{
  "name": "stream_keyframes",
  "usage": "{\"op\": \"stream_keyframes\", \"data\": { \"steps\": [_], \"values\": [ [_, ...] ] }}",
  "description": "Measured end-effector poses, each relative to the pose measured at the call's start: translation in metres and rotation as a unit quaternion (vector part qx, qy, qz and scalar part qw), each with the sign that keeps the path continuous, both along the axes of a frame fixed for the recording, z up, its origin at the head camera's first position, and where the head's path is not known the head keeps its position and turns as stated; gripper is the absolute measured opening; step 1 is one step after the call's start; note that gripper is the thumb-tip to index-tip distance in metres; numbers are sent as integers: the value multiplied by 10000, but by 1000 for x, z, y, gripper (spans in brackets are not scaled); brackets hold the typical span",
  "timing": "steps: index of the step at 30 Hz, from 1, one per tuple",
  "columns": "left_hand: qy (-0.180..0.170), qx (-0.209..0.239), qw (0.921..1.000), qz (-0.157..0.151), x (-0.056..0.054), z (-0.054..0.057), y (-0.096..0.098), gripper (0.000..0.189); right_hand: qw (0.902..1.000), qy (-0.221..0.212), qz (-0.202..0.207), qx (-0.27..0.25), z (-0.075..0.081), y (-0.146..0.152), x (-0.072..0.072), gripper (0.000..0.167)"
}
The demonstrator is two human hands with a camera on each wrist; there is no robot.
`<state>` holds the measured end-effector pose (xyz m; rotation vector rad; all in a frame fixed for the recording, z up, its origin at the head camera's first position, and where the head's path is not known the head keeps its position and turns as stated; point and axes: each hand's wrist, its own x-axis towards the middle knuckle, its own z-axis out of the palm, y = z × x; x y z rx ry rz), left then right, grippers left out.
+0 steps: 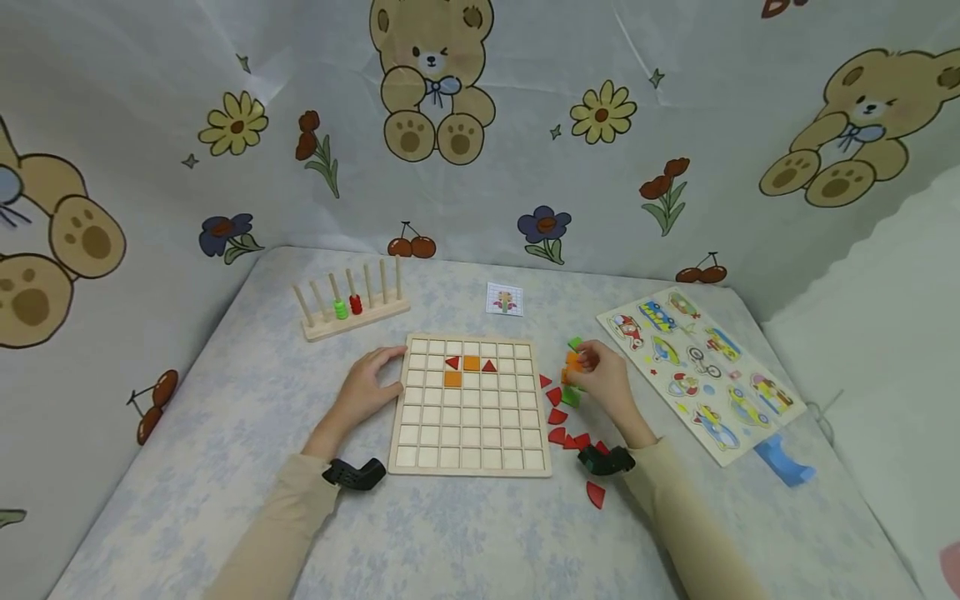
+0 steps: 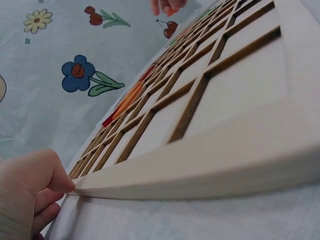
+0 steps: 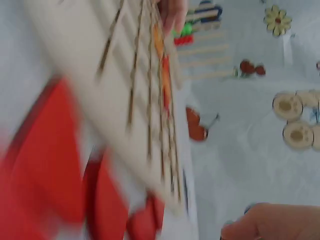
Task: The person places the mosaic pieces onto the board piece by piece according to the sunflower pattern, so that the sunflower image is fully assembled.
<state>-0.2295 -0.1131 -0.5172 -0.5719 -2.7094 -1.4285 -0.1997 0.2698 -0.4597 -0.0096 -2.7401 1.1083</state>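
A wooden grid board (image 1: pixel 471 472) lies in the middle of the table. Set in its cells are two orange squares (image 1: pixel 453 379) and two red triangles (image 1: pixel 489 366). My left hand (image 1: pixel 363 387) rests against the board's left edge, thumb and forefinger spread along it. To the right of the board, my right hand (image 1: pixel 606 379) pinches an orange piece (image 2: pixel 172 11), which shows between its fingertips in the left wrist view. Around those fingertips lie green pieces (image 1: pixel 572 397) and more orange ones. Several red pieces (image 1: pixel 557 416) are scattered down the board's right side, blurred in the right wrist view.
Behind the board at left stands a wooden peg rack (image 1: pixel 360 318) with green and red beads. A small picture card (image 1: pixel 504 299) lies at the back. On the right are a picture puzzle board (image 1: pixel 701 367) and a blue strip (image 1: pixel 784 460). A printed cloth hangs behind.
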Motion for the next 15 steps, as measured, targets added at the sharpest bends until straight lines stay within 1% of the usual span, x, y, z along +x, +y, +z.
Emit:
{"op": "stream_keyframes", "data": {
  "steps": [2,5,7,9,11,15],
  "values": [
    [-2,-5,10000,20,0,0,-1,57,9992,64,348,-205,4,-21,-4,38],
    [17,-33,10000,24,-1,-2,-2,57,9942,-11,1000,-395,5,-52,-9,39],
    [8,-50,10000,20,-1,-2,-2,57,9899,-164,1334,-445,4,-70,-12,39],
    [-16,-60,10000,19,-2,-2,-1,57,9856,-318,1593,-467,1,-86,-15,39],
    [-38,-55,10000,26,-2,-2,-1,57,9821,-356,1802,-415,-2,-99,-17,38],
    [-66,-35,10000,28,-1,-3,-1,58,9772,-380,2063,-339,-10,-115,-19,35]
  ]
}}
